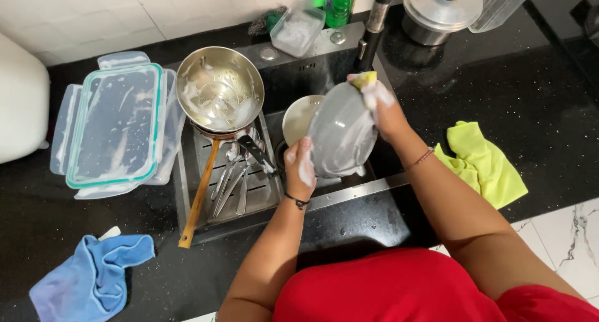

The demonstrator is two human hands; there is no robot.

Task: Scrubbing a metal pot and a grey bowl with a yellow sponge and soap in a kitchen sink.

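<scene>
Surface: black speckled tabletop (518, 97) around a recessed steel sink (324, 72); white tiled wall behind, pale marbled floor at lower right.
Our left hand (300, 170): closed on the near rim of the grey bowl (340, 135), fingers soapy.
Our right hand (384, 107): gripping a yellow sponge (365, 80), pressed against the bowl's far upper edge.
Bowl position: held over the sink basin, between both hands, above a pale plate (298, 117).
Bowl orientation: tilted on edge, its outer underside facing us; the long axis runs from lower left to upper right.
Drain rack: metal pan (219, 97) with soap suds inside, wooden handle pointing toward us; cutlery (240, 172) lies beside the handle.
Left side: glass container with green-rimmed lid (115, 125), soapy, stacked on clear lids.
Cloths: blue cloth (90, 278) at near left; yellow-green cloth (480, 163) right of our forearm.
Rear: black tap (374, 29) directly behind the bowl, just beside the sponge; lidded steel pot (440, 13); green bottle (340, 4); clear tub (298, 30).
</scene>
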